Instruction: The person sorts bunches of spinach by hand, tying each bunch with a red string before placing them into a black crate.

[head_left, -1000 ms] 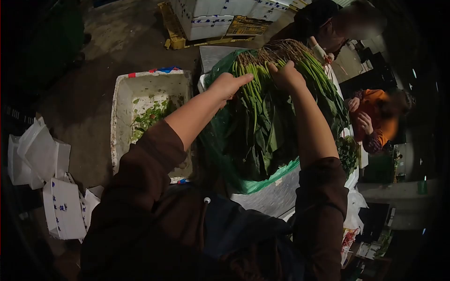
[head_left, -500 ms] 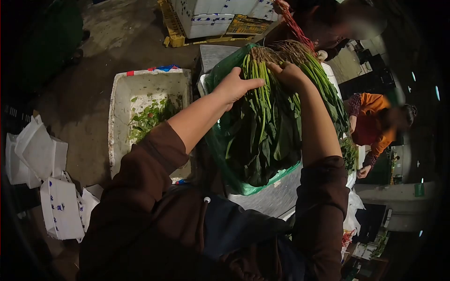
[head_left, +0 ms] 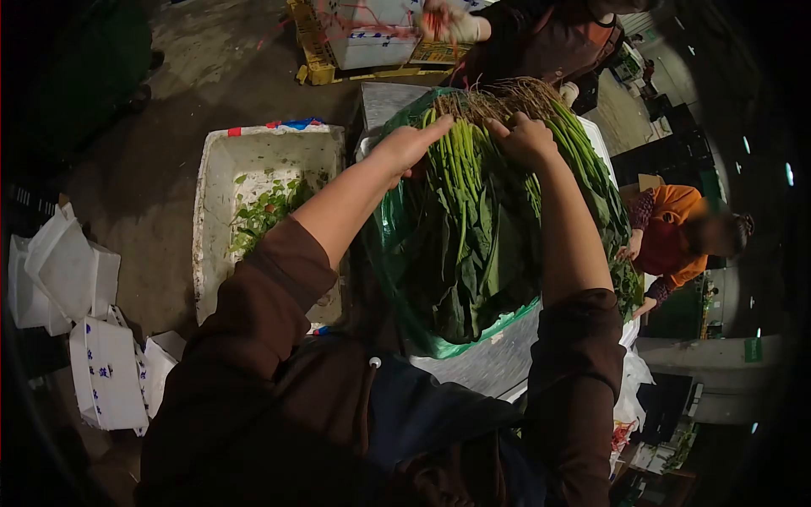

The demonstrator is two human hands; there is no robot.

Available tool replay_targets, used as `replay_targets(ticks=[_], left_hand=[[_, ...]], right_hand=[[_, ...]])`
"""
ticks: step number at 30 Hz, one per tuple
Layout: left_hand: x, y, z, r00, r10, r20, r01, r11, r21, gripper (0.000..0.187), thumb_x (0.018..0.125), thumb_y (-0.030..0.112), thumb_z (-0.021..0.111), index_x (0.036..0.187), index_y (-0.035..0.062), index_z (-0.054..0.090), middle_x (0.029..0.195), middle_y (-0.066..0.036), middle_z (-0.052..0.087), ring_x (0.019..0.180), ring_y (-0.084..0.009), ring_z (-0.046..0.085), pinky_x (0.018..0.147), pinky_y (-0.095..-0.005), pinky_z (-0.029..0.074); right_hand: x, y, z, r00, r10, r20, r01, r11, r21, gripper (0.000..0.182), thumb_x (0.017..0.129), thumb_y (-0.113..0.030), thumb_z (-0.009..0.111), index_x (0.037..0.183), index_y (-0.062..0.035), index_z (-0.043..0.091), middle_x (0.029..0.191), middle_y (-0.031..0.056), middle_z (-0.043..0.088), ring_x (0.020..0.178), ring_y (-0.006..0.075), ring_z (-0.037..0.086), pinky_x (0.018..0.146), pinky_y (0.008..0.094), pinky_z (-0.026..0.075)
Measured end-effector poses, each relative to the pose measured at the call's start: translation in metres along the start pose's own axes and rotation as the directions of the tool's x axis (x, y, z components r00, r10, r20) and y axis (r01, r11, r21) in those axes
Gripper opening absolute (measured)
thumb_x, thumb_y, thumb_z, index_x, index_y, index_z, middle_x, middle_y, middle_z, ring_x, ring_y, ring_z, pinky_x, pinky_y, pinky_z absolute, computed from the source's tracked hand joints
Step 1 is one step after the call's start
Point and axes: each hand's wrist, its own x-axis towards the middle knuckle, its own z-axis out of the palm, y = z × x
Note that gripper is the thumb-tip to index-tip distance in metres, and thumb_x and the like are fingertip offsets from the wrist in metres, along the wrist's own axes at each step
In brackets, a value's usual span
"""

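A thick bunch of spinach [head_left: 463,190], with pale green stems, brown roots and dark leaves, lies root end away from me. It rests on a green plastic bag [head_left: 390,228] lining a container. My left hand [head_left: 411,145] clasps the left side of the stems just below the roots, thumb on top and fingers mostly hidden behind. My right hand [head_left: 525,139] is closed at the stems on the right side, its thumb pointing inward. More spinach [head_left: 591,173] lies beyond my right hand.
Left stands a white foam box [head_left: 203,211] with loose leaves [head_left: 266,211]. White foam pieces [head_left: 106,372] lie on the floor. A metal surface [head_left: 486,363] is under the bag. One person [head_left: 541,42] holds red strands [head_left: 439,19] ahead; another person [head_left: 672,232] works at right.
My left thumb has swung toward the roots, and the stems between my hands have shifted slightly left. The person ahead has moved a hand with red strands to the left.
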Motion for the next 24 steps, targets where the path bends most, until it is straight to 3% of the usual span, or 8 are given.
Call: replay_targets(ticks=[2, 5, 6, 8, 12, 15, 19, 24], left_hand=[[0.002, 0.002, 0.005, 0.999, 0.050, -0.007, -0.050, 0.997, 0.062, 0.090, 0.079, 0.068, 0.051, 0.135, -0.0025, 0.038, 0.139, -0.019, 0.037, 0.110, -0.0274, 0.049, 0.082, -0.0386, 0.042], [0.015, 0.000, 0.013, 0.963, 0.242, 0.120, -0.228, 0.966, -0.118, 0.060, 0.079, 0.050, 0.065, 0.108, -0.0028, 0.061, 0.099, -0.009, 0.065, 0.084, -0.0162, 0.062, 0.073, -0.0314, 0.047], [0.013, 0.007, 0.016, 0.979, 0.170, 0.108, -0.150, 0.973, -0.175, 0.046, 0.078, 0.038, 0.071, 0.101, -0.0009, 0.064, 0.092, -0.006, 0.067, 0.084, -0.0129, 0.062, 0.074, -0.0292, 0.048], [0.005, 0.013, 0.017, 0.971, 0.169, 0.167, -0.124, 0.961, -0.249, 0.044, 0.078, 0.034, 0.073, 0.104, 0.0002, 0.063, 0.095, -0.006, 0.066, 0.087, -0.0136, 0.062, 0.076, -0.0292, 0.048], [-0.002, 0.012, 0.020, 0.908, 0.339, 0.246, -0.230, 0.894, -0.383, 0.045, 0.077, 0.024, 0.074, 0.114, 0.0038, 0.058, 0.105, -0.006, 0.064, 0.093, -0.0146, 0.061, 0.081, -0.0293, 0.049], [-0.025, 0.021, 0.026, 0.877, 0.401, 0.264, -0.259, 0.858, -0.443, 0.047, 0.076, 0.021, 0.075, 0.117, 0.0046, 0.056, 0.108, -0.005, 0.062, 0.099, -0.0140, 0.058, 0.086, -0.0296, 0.046], [-0.037, 0.026, 0.033, 0.857, 0.449, 0.253, -0.318, 0.847, -0.427, 0.050, 0.075, 0.024, 0.078, 0.115, 0.0040, 0.057, 0.108, -0.004, 0.062, 0.101, -0.0136, 0.056, 0.090, -0.0297, 0.042], [-0.034, 0.024, 0.042, 0.894, 0.383, 0.233, -0.281, 0.883, -0.375, 0.049, 0.072, 0.030, 0.080, 0.110, 0.0045, 0.062, 0.105, -0.004, 0.063, 0.102, -0.0123, 0.054, 0.091, -0.0286, 0.038]], right_hand=[[0.018, 0.006, 0.008, 0.994, -0.041, 0.106, 0.026, 0.989, 0.144, 0.086, 0.076, -0.071, 0.050, 0.113, 0.0066, 0.057, 0.111, 0.0272, 0.059, 0.108, 0.0379, 0.055, 0.091, 0.0408, 0.043], [0.022, 0.003, -0.001, 0.967, -0.008, 0.254, -0.026, 0.991, 0.129, 0.093, 0.076, -0.075, 0.045, 0.122, 0.0062, 0.049, 0.116, 0.0276, 0.056, 0.107, 0.0360, 0.055, 0.090, 0.0384, 0.043], [0.023, 0.002, -0.006, 0.967, -0.010, 0.255, -0.024, 0.992, 0.127, 0.093, 0.076, -0.075, 0.045, 0.122, 0.0062, 0.049, 0.116, 0.0276, 0.056, 0.107, 0.0360, 0.055, 0.090, 0.0384, 0.043], [0.023, 0.002, -0.015, 0.894, -0.063, 0.444, -0.019, 0.984, 0.178, 0.090, 0.078, -0.072, 0.047, 0.123, 0.0064, 0.049, 0.114, 0.0254, 0.057, 0.106, 0.0345, 0.056, 0.090, 0.0375, 0.043], [0.013, 0.017, -0.016, 0.915, -0.176, 0.363, 0.001, 0.901, 0.434, 0.085, 0.080, -0.068, 0.050, 0.125, 0.0048, 0.050, 0.112, 0.0191, 0.060, 0.100, 0.0288, 0.058, 0.087, 0.0353, 0.043], [-0.004, 0.019, -0.040, 0.852, -0.335, 0.403, -0.062, 0.699, 0.713, 0.075, 0.080, -0.063, 0.055, 0.119, 0.0007, 0.056, 0.106, 0.0095, 0.061, 0.095, 0.0167, 0.055, 0.085, 0.0281, 0.043], [-0.017, 0.031, -0.056, 0.820, -0.494, 0.290, 0.024, 0.536, 0.844, 0.086, 0.076, -0.057, 0.065, 0.130, 0.0054, 0.041, 0.117, 0.0140, 0.056, 0.106, 0.0191, 0.053, 0.091, 0.0292, 0.040], [-0.036, 0.028, -0.064, 0.860, -0.454, 0.235, 0.111, 0.615, 0.781, 0.107, 0.064, -0.053, 0.078, 0.137, 0.0077, 0.028, 0.127, 0.0197, 0.049, 0.116, 0.0244, 0.049, 0.099, 0.0321, 0.036]])
